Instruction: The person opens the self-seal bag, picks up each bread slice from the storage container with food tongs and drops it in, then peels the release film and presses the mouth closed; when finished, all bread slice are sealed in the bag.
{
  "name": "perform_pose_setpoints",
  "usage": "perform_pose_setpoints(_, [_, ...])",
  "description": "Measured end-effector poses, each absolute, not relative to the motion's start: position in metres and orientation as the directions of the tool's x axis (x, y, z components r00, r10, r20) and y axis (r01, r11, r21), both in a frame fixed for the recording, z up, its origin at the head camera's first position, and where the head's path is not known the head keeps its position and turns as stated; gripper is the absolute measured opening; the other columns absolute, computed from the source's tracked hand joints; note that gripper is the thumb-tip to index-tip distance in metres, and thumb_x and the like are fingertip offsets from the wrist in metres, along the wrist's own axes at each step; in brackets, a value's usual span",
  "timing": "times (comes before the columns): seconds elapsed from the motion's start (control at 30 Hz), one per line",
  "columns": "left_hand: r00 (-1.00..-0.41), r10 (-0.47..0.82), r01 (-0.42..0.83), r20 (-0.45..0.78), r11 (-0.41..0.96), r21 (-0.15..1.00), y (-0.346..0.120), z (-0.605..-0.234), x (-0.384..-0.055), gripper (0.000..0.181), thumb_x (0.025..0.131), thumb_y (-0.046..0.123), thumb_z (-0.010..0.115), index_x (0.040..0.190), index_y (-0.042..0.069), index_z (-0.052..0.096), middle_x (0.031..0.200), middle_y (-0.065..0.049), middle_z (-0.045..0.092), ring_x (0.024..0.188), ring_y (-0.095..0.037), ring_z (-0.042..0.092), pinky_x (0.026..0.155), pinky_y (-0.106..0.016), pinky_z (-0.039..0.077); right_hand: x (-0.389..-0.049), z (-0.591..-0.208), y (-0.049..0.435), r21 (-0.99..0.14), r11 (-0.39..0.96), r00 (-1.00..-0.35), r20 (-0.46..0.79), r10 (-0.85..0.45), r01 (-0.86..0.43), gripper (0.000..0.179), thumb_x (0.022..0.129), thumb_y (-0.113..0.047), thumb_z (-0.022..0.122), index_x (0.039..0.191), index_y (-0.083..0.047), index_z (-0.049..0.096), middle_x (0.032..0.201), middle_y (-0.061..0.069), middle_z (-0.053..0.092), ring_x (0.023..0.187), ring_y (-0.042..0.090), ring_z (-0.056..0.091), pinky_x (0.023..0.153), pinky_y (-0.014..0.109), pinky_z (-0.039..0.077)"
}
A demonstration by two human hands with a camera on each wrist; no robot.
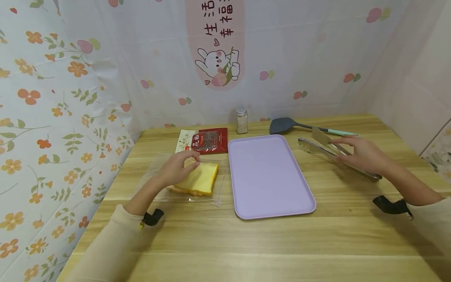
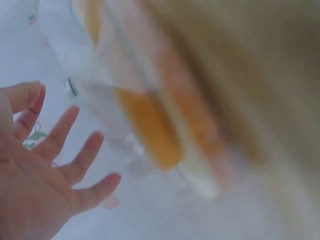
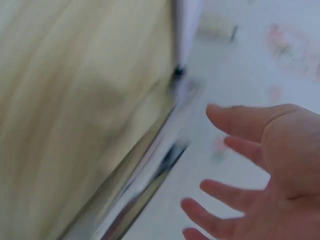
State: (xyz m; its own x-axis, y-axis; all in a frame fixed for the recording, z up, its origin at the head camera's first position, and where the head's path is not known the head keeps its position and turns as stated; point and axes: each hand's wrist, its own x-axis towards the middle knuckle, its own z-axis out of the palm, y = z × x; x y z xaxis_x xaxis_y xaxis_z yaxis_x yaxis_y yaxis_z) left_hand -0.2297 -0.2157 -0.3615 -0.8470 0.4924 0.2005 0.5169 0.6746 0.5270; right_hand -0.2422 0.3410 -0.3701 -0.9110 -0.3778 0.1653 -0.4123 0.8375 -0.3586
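In the head view, my left hand [image 1: 176, 169] is over the left side of a yellow square slice with an orange edge [image 1: 201, 178]. A brownish bread-like slice [image 1: 192, 192] shows beneath it, and clear plastic [image 1: 220, 186] lies around both. The left wrist view shows that hand's fingers spread and loosely bent, apart from the slices [image 2: 152, 125]. On the right, metal tongs [image 1: 320, 136] lie spread, with my right hand [image 1: 364, 153] just above their middle. Its thumb and fingers stand apart in the right wrist view, beside the blurred tongs [image 3: 135, 185], holding nothing.
A lilac tray [image 1: 269, 176] occupies the table's middle. Behind are a red spice packet [image 1: 220, 145], a pale packet [image 1: 183, 140], a small lidded jar [image 1: 241, 123] and a spatula with a dark blade [image 1: 282, 125]. Patterned cloth [image 1: 299, 51] hangs along the back.
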Motion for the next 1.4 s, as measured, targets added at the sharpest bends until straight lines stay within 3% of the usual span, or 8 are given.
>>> perform_pose_setpoints(0.13, [-0.833, 0.537, 0.517, 0.131, 0.673, 0.530, -0.217, -0.342, -0.245, 0.015, 0.101, 0.008, 0.057, 0.113, 0.000, 0.061, 0.118, -0.019, 0.065, 0.117, -0.038, 0.058, 0.100, -0.053, 0.045, -0.228, -0.352, 0.289, -0.390, 0.784, -0.875, 0.250, -0.414, -0.482, 0.049, 0.088, -0.014, 0.075, 0.131, 0.003, 0.058, 0.135, 0.031, 0.049, 0.122, 0.051, 0.047, 0.091, 0.065, 0.042])
perform_pose_setpoints(0.33, [-0.800, 0.600, 0.529, 0.003, 0.703, 0.475, -0.213, -0.325, -0.274, 0.022, 0.103, 0.011, 0.052, 0.118, -0.003, 0.061, 0.118, -0.019, 0.065, 0.112, -0.034, 0.061, 0.096, -0.050, 0.047, -0.210, -0.352, 0.193, -0.640, 0.481, -0.775, 0.311, -0.551, -0.599, 0.039, 0.088, -0.005, 0.075, 0.125, -0.002, 0.062, 0.122, 0.016, 0.065, 0.101, 0.033, 0.066, 0.076, 0.041, 0.054])
perform_pose_setpoints(0.53, [-0.726, 0.664, 0.516, -0.178, 0.697, 0.498, -0.203, -0.331, -0.293, 0.028, 0.105, 0.012, 0.046, 0.120, -0.003, 0.064, 0.119, -0.019, 0.066, 0.110, -0.031, 0.062, 0.096, -0.048, 0.047, -0.194, -0.359, 0.119, -0.829, 0.315, -0.708, 0.131, -0.694, -0.463, 0.040, 0.091, -0.005, 0.069, 0.128, 0.001, 0.057, 0.125, 0.021, 0.061, 0.089, 0.019, 0.068, 0.073, 0.030, 0.054])
perform_pose_setpoints(0.67, [-0.694, 0.693, 0.534, -0.194, 0.677, 0.507, -0.198, -0.342, -0.305, 0.025, 0.104, 0.010, 0.047, 0.114, -0.003, 0.067, 0.112, -0.016, 0.069, 0.104, -0.027, 0.063, 0.094, -0.046, 0.048, -0.184, -0.369, 0.082, -0.927, 0.258, -0.678, -0.004, -0.735, -0.273, 0.043, 0.091, 0.000, 0.064, 0.131, 0.007, 0.050, 0.129, 0.027, 0.055, 0.083, 0.023, 0.068, 0.067, 0.029, 0.053])
perform_pose_setpoints(0.9, [-0.698, 0.667, 0.466, -0.260, 0.700, 0.541, -0.186, -0.358, -0.317, 0.025, 0.103, 0.008, 0.047, 0.111, -0.001, 0.069, 0.110, -0.012, 0.069, 0.094, -0.020, 0.057, 0.086, -0.035, 0.046, -0.171, -0.378, 0.048, -0.921, 0.350, -0.640, -0.167, -0.750, -0.170, 0.040, 0.091, 0.000, 0.063, 0.130, 0.002, 0.055, 0.084, 0.018, 0.071, 0.054, 0.013, 0.055, 0.054, 0.022, 0.045])
perform_pose_setpoints(1.13, [-0.710, 0.627, 0.380, -0.319, 0.724, 0.576, -0.185, -0.364, -0.319, 0.026, 0.101, 0.007, 0.046, 0.106, -0.001, 0.070, 0.103, -0.009, 0.068, 0.089, -0.016, 0.055, 0.080, -0.028, 0.044, -0.167, -0.385, 0.034, -0.858, 0.443, -0.642, -0.188, -0.744, -0.261, 0.042, 0.089, -0.005, 0.069, 0.129, 0.001, 0.058, 0.112, 0.016, 0.064, 0.057, 0.012, 0.052, 0.062, 0.025, 0.046])
perform_pose_setpoints(1.23, [-0.702, 0.633, 0.388, -0.326, 0.724, 0.570, -0.185, -0.364, -0.319, 0.029, 0.101, 0.009, 0.044, 0.104, -0.001, 0.071, 0.105, -0.010, 0.069, 0.094, -0.017, 0.057, 0.085, -0.030, 0.045, -0.169, -0.387, 0.030, -0.834, 0.457, -0.638, -0.174, -0.750, -0.310, 0.042, 0.088, -0.006, 0.070, 0.128, 0.002, 0.059, 0.108, 0.011, 0.066, 0.070, 0.009, 0.050, 0.072, 0.026, 0.044])
perform_pose_setpoints(1.4, [-0.694, 0.623, 0.374, -0.361, 0.740, 0.560, -0.182, -0.366, -0.322, 0.031, 0.099, 0.011, 0.043, 0.104, 0.000, 0.072, 0.103, -0.008, 0.069, 0.091, -0.016, 0.055, 0.082, -0.028, 0.045, -0.170, -0.388, 0.026, -0.866, 0.468, -0.631, -0.266, -0.729, -0.175, 0.039, 0.090, -0.005, 0.069, 0.129, -0.002, 0.061, 0.080, 0.003, 0.066, 0.055, 0.008, 0.047, 0.056, 0.022, 0.043])
